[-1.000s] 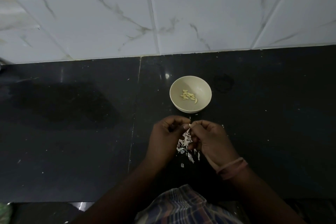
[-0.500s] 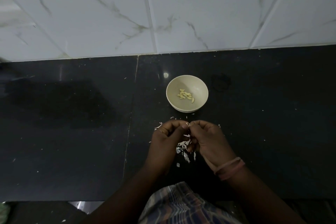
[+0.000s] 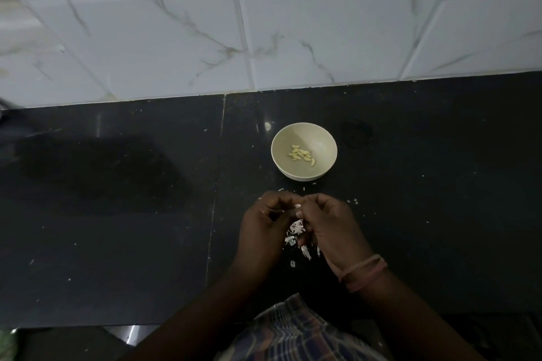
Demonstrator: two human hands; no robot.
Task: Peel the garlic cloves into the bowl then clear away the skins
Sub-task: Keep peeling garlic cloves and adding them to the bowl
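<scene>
- A small pale garlic clove [image 3: 298, 206] is pinched between the fingertips of both hands, just near of the bowl; so little of it shows that how much skin is left on it can't be told
- The left hand [image 3: 264, 231] is curled in, thumb and forefinger closed on the clove from the left
- The right hand [image 3: 328, 226] is curled the same way, gripping the clove from the right, so the two hands are pretty much touching at the tips
- A pile of thin white papery garlic skins [image 3: 296, 233] is seen on the counter right below the hands, with a few more flakes scattered around it
- The small round cream bowl [image 3: 322, 138] is sat on the far side of the hands, upright, with a handful of peeled yellowish garlic cloves [image 3: 302, 154] lying in the bottom
- Everything is laid out on a glossy black stone countertop [image 3: 117, 214], backed by white marble-look wall tiles [image 3: 322, 32] at the far edge
- A pinkish band [image 3: 363, 272] is worn on the right wrist, and a checked blue-and-brown cloth [image 3: 293, 331] is visible at the near edge
</scene>
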